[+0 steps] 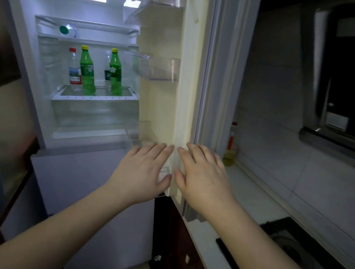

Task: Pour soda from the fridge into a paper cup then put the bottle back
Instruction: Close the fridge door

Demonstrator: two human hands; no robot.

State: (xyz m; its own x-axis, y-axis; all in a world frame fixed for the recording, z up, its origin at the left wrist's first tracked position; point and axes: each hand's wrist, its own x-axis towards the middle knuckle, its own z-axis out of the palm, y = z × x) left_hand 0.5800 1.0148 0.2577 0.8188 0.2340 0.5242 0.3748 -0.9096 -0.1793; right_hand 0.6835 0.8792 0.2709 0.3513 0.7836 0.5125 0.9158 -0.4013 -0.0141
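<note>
The fridge stands open with its door (189, 70) swung to the right. On a lit shelf (98, 98) inside stand two green soda bottles with yellow caps (87, 72) (115, 74), a clear bottle with a red cap (74, 70) and a clear bottle behind. Another bottle with a green cap (68, 30) lies on the shelf above. My left hand (145, 171) and my right hand (203, 176) are held flat, fingers spread, on either side of the door's lower edge. Neither hand holds anything. No paper cup is in view.
Empty clear door bins (159, 68) hang on the door's inside. To the right runs a white counter (253, 208) with an oil bottle (230, 148) at its back and a black stove (307, 252). A range hood (345, 80) hangs above. A closed freezer drawer (84, 180) sits below.
</note>
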